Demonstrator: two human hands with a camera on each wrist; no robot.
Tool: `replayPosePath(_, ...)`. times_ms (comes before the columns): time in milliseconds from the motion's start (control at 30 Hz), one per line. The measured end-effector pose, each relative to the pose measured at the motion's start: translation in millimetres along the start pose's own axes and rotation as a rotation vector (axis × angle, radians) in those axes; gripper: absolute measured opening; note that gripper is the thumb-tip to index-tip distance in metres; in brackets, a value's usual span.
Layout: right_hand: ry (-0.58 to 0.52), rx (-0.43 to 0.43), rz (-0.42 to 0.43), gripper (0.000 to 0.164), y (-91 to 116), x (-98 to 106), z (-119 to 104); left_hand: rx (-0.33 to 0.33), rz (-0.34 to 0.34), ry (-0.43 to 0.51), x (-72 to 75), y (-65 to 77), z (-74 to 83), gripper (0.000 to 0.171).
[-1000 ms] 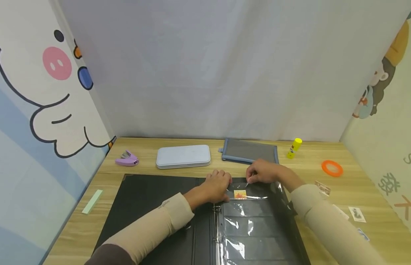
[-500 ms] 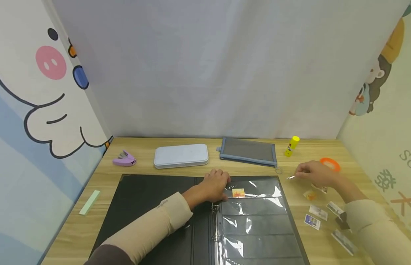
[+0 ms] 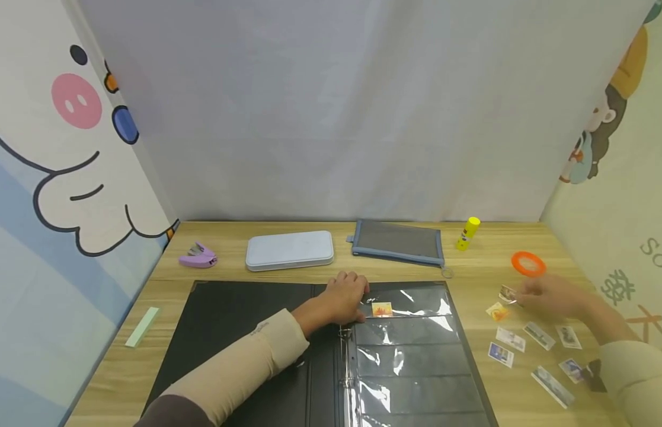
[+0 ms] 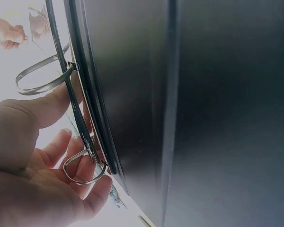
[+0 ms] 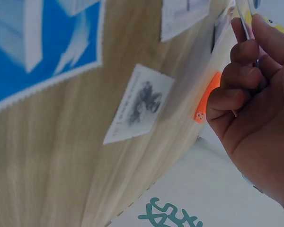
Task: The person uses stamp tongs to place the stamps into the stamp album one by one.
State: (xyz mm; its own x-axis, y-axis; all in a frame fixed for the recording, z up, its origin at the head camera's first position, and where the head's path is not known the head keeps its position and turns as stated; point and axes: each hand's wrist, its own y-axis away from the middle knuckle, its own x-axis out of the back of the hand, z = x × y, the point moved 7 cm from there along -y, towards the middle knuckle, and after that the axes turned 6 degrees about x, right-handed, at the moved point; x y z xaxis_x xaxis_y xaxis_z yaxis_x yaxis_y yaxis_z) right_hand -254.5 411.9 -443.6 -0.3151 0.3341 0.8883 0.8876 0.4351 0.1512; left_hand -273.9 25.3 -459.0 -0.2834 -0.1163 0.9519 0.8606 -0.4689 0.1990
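My left hand (image 3: 341,299) rests on the upper inner corner of a clear pocket page (image 3: 416,362) in an open black ring album (image 3: 245,332). In the left wrist view, its thumb and loosely bent fingers lie around the metal rings (image 4: 42,87). A yellow-orange stamp (image 3: 381,309) sits in the top pocket beside this hand. My right hand (image 3: 552,296), blurred, is right of the album, gripping metal tweezers (image 5: 243,21). Their tip is close to a small brown stamp (image 3: 507,293), just above another yellow stamp (image 3: 498,311).
Several stamps, including a blue one (image 3: 500,354) and a long grey one (image 3: 552,386), lie right of the album. Behind are a purple stapler (image 3: 199,256), white tin case (image 3: 290,249), mesh pouch (image 3: 397,242), glue stick (image 3: 467,233) and orange ring (image 3: 528,264). A green strip (image 3: 142,327) lies left.
My right hand has moved with the tweezers from the top pocket out to the right, over the loose stamps. The left hand has stayed on the page.
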Motion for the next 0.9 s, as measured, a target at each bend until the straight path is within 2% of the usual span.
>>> replayPosePath(100, 0.003, -0.017, -0.027, 0.015, 0.9, -3.7, 0.7, -0.006, -0.002, 0.001, -0.8, -0.5, 0.3, 0.052)
replayPosePath(233, 0.007, -0.009, -0.013, 0.018, -0.9, -4.9, -0.3, -0.012, -0.008, 0.006, -2.0, -1.2, 1.2, 0.053)
replayPosePath(333, -0.019, 0.055, 0.040, 0.019, -8.7, 0.2, -8.0, -0.005, -0.011, 0.004, -2.4, -1.0, -0.1, 0.053)
replayPosePath(467, -0.039, 0.142, 0.089, 0.016, -26.5, 12.1, -29.4, 0.003, -0.009, 0.003, -1.9, -0.3, -2.3, 0.053)
replayPosePath(700, 0.014, 0.111, 0.087, 0.013, -67.1, 28.2, -70.1, -0.008, 0.006, 0.010, 1.6, 0.2, -1.4, 0.053)
replayPosePath(900, 0.034, 0.183, 0.105, 0.011, -102.5, 18.5, -99.4, -0.016, 0.011, 0.001, 1.3, 1.2, 0.9, 0.052)
